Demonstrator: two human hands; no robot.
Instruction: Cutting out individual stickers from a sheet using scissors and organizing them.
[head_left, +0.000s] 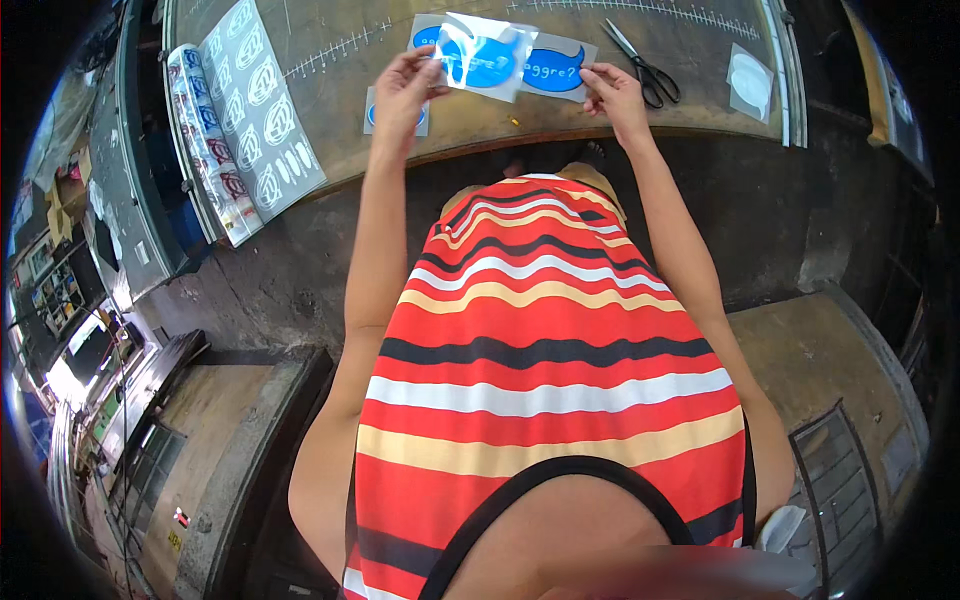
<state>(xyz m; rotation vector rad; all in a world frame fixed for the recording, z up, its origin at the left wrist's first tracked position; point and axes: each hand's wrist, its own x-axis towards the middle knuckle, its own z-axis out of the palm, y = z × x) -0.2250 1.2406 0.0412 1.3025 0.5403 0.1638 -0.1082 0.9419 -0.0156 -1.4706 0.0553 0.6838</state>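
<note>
My left hand pinches the left edge of a glossy clear-film sheet with a blue speech-bubble sticker. My right hand has thumb and fingers at the right edge of another blue speech-bubble sticker sheet, partly under the glossy one. Behind my left fingers lies a further blue sticker sheet. A small sheet with a blue-edged sticker rests on the table below my left hand, partly hidden by it. Black-handled scissors lie partly spread, just right of my right hand.
The worktable bears ruler-like marks. At its left lie a sheet of white round-logo stickers and a partly rolled printed film. A white oval sticker sheet lies at the right, near a metal rail. A small yellow piece lies near the front edge.
</note>
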